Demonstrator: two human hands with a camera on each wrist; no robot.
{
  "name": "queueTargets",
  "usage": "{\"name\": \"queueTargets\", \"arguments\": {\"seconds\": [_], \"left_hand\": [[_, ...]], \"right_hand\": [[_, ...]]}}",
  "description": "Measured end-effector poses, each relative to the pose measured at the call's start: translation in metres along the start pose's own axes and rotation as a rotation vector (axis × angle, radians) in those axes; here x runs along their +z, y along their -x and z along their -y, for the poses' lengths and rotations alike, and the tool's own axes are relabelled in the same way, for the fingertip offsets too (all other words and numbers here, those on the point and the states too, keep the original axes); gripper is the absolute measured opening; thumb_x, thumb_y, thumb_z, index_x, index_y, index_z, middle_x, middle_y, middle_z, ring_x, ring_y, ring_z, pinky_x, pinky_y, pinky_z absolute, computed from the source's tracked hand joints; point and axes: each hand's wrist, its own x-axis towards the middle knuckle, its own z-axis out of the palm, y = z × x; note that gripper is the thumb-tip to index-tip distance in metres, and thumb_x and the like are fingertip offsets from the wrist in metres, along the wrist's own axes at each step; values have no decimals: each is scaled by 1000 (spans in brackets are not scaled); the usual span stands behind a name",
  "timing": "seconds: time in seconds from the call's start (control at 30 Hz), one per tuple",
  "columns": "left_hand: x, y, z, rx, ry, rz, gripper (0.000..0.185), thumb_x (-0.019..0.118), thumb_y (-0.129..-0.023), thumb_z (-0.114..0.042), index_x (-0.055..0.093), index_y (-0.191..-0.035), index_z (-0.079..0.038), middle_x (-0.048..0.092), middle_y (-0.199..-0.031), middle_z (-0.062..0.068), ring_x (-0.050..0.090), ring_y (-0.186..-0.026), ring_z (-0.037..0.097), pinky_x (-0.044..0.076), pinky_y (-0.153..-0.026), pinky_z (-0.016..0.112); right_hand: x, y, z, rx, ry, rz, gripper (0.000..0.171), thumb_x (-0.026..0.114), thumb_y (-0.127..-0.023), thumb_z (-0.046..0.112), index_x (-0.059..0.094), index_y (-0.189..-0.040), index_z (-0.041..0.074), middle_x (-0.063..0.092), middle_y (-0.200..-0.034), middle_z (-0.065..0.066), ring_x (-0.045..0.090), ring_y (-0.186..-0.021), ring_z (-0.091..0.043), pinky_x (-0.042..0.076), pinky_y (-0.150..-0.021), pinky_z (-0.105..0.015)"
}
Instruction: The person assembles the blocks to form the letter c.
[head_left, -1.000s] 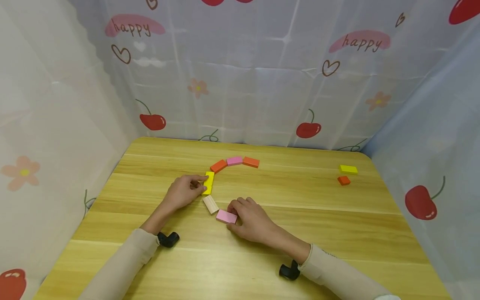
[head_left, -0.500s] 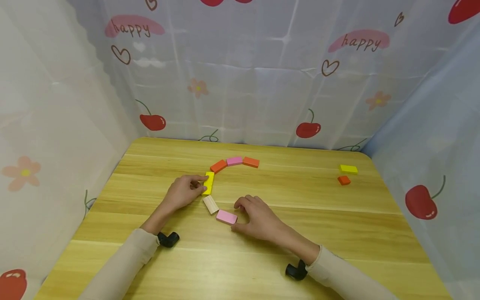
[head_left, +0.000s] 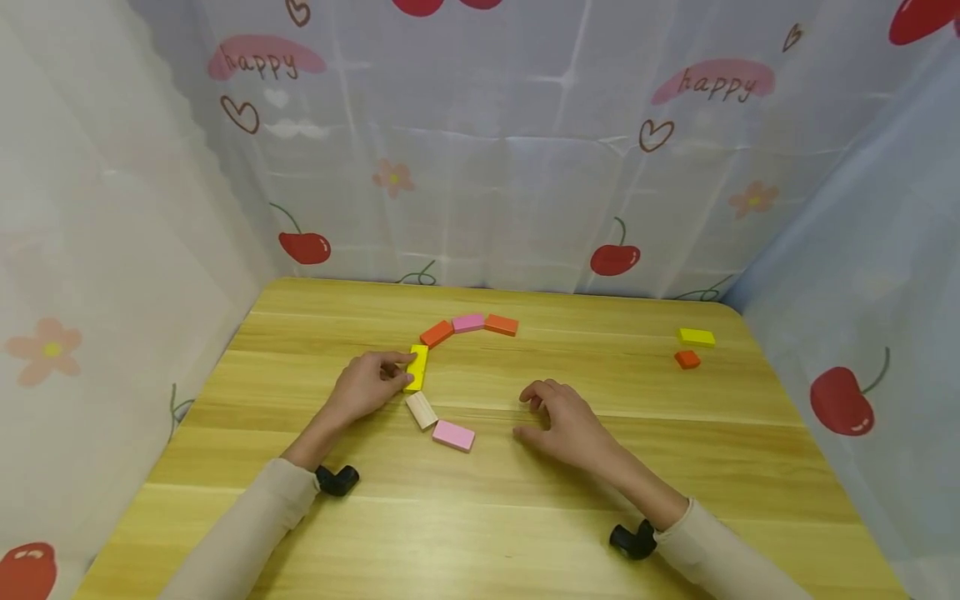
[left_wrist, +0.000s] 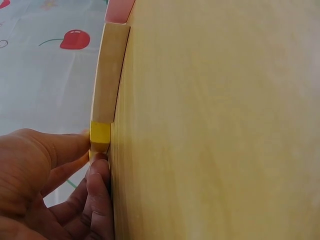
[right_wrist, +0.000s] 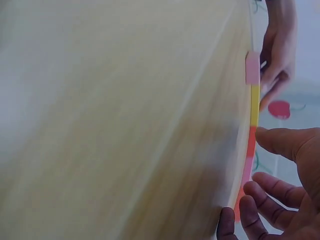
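Right now the left hand (head_left: 365, 385) rests on the wooden table (head_left: 480, 517), and its thumb and fingers pinch the near end of a yellow block (head_left: 417, 367). From the left wrist view, the fingertips (left_wrist: 100, 167) press against that yellow block (left_wrist: 99, 137) from both sides.

The yellow block is part of a curved row of flat blocks. Beyond it lie an orange block (head_left: 437, 333), a pink block (head_left: 468, 322) and another orange block (head_left: 501, 325), bending round to the right. Just in front of the yellow block lies a plain wood block (head_left: 421, 409), and next to that a second pink block (head_left: 453, 435).

The right hand (head_left: 564, 421) holds nothing. It sits on the table to the right of the near pink block, apart from it, with its fingers loosely curled and a little spread. From the right wrist view, the fingers (right_wrist: 270, 205) look bent and open, and the row of blocks shows edge-on past them.

Far off near the right back corner lie a small yellow block (head_left: 697, 337) and a small orange block (head_left: 687, 359), well away from both hands. Nothing lies between the right hand and the row.

A curtain (head_left: 480, 150) with cherries, hearts and the word "happy" hangs round the table on three sides.
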Motion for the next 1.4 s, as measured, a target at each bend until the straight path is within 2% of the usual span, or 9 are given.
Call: {"name": "queueTargets", "arguments": {"seconds": [0.2, 0.5, 0.83, 1.1, 1.3, 1.4], "left_hand": [[-1, 1, 1, -10, -5, -2, 39, 76, -102, -27, 74, -140, -18, 80, -103, 3, 68, -88, 17, 49, -72, 32], [0, 2, 2, -13, 1, -3, 39, 76, -102, -27, 75, -140, -18, 80, -102, 3, 66, -84, 17, 46, -68, 30], [-1, 1, 2, -11, -1, -6, 39, 76, -102, -27, 74, -140, -18, 80, -101, 2, 66, -86, 17, 47, -68, 30], [1, 1, 2, -5, -2, -9, 38, 76, -102, -26, 75, -139, -18, 80, -100, 2, 66, -85, 16, 48, -69, 30], [2, 0, 3, -3, 0, -13, 38, 76, -102, -26, 75, -139, -18, 80, -100, 1, 66, -85, 16, 48, -69, 31], [3, -1, 4, -3, -3, -11, 38, 76, -102, -27, 75, -139, -19, 80, -100, 1, 66, -84, 16, 47, -68, 30]], "right_hand": [[-13, 7, -26, 61, -30, -67, 38, 87, -92, 30, 71, -121, 10, 71, -105, -4, 60, -88, -17, 50, -81, -35], [-36, 13, -64, 135, -29, -155, 36, 85, -94, 27, 72, -122, 8, 71, -108, -9, 65, -93, -24, 54, -85, -43], [-70, 21, -105, 240, -28, -237, 41, 79, -100, 31, 70, -130, 5, 73, -126, -17, 69, -107, -38, 56, -93, -54], [-89, 30, -138, 269, -26, -278, 41, 76, -102, 27, 68, -135, 5, 73, -129, -20, 69, -106, -37, 53, -87, -39], [-102, 31, -163, 264, -12, -332, 41, 71, -105, 28, 67, -137, 4, 74, -131, -21, 67, -108, -36, 48, -82, -17], [-109, 32, -173, 267, -15, -358, 41, 69, -106, 28, 67, -139, 4, 73, -131, -23, 67, -106, -36, 45, -78, -12]]}}
